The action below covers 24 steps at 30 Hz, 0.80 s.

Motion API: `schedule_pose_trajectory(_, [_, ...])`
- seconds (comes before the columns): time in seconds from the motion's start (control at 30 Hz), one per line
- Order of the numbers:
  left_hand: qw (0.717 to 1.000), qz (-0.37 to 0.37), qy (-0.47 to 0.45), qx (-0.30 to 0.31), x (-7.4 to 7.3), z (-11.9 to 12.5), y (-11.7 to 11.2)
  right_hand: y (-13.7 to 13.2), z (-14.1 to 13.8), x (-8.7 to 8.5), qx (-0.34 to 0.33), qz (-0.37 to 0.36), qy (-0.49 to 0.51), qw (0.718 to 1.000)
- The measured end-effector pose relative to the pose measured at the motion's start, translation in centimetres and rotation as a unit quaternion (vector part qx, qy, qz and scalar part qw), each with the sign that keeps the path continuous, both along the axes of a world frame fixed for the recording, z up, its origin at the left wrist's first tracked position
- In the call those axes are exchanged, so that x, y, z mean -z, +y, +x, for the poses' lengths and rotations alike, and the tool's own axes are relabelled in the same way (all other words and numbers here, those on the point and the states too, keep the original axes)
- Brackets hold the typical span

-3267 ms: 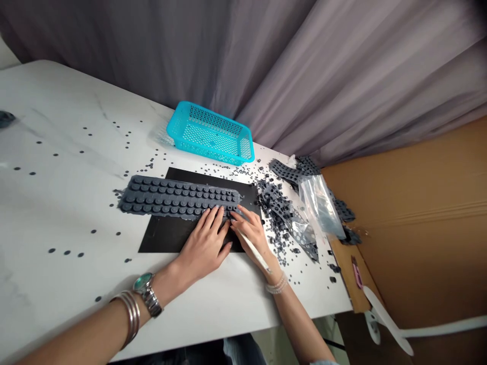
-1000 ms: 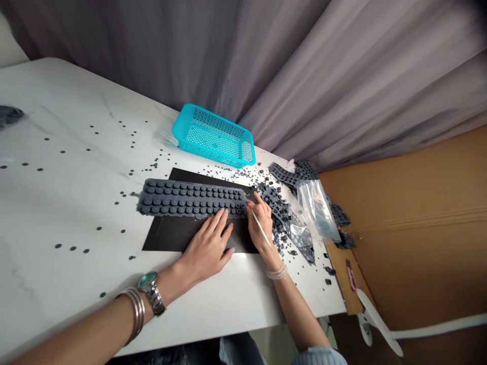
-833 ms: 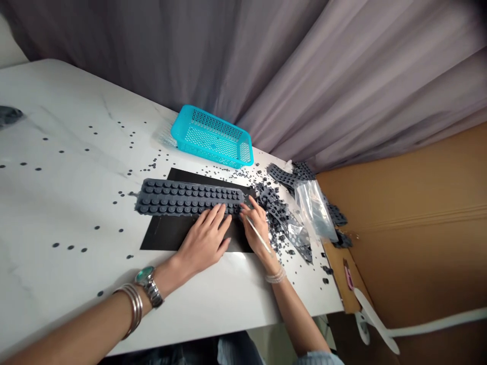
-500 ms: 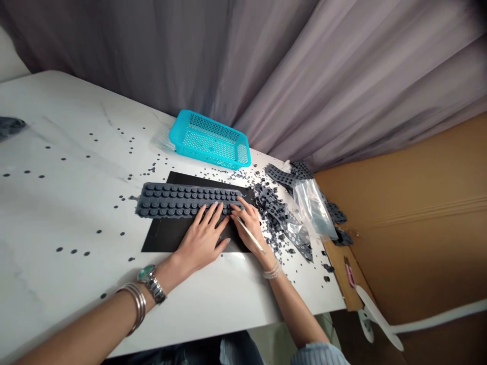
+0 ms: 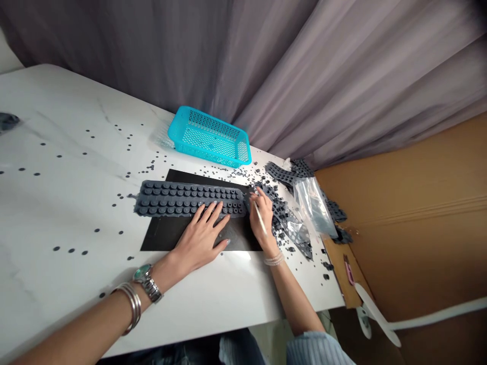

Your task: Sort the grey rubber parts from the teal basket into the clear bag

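Left hand (image 5: 200, 238) is spread flat, palm over a black mat (image 5: 163, 235), with fingertips pressing on the lower edge of a dark grey moulded rubber button sheet (image 5: 188, 198). Right hand (image 5: 263, 215) is pinching a thin white stick (image 5: 261, 220) in a pen grip, with fingertips (image 5: 254, 193) just beside the sheet's right end; the stick's tip is hidden, so contact can't be confirmed. The sheet is lying lengthwise on the mat, its left end overhanging onto a white marble-patterned bench (image 5: 64, 203). Small dark rubber pellets (image 5: 125, 195) are lying scattered across the bench, thickest around the mat's right end. Punched grey rubber webs (image 5: 281, 174) are heaped to the right of the mat, partly under a clear plastic bag (image 5: 314, 208). A turquoise perforated basket (image 5: 209, 137) is sitting near the bench's far edge, beyond the mat and apart from both hands. A grey curtain (image 5: 304, 76) is hanging behind the bench, and a cardboard panel (image 5: 403, 243) is standing along its right side.
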<state>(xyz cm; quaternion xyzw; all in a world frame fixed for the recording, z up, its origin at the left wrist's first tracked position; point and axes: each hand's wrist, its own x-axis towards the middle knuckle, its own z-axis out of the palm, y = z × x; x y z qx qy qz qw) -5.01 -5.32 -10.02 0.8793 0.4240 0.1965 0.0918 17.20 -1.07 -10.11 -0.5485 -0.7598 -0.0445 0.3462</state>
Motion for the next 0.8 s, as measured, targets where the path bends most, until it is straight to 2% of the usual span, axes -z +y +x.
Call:
schedule_pose_trajectory(0.1, [1.000,-0.004,-0.001,0.002,-0.2,0.0,-0.1,-0.9,0.8,-0.2,0.013,-0.005,0.006,1.000])
schedule_pose_trajectory(0.3, [1.000,-0.010,0.000,0.000,-0.3,0.0,-0.1,-3.8,-1.4,-0.1,-0.086,-0.037,-0.035,0.995])
schedule_pose_trajectory(0.47, [1.000,-0.009,0.008,-0.001,-0.3,0.0,-0.1,-3.9,-2.7,-0.5,-0.131,-0.038,-0.051,0.989])
schedule_pose_trajectory(0.67, [1.000,-0.006,0.010,0.001,-0.3,0.0,-0.1,-3.3,-2.5,-0.1,-0.133,-0.036,-0.063,0.988])
schedule_pose_trajectory(0.8, [1.000,-0.007,0.008,-0.002,-0.4,0.0,-0.1,-2.4,-0.9,0.0,-0.059,-0.011,-0.038,0.997])
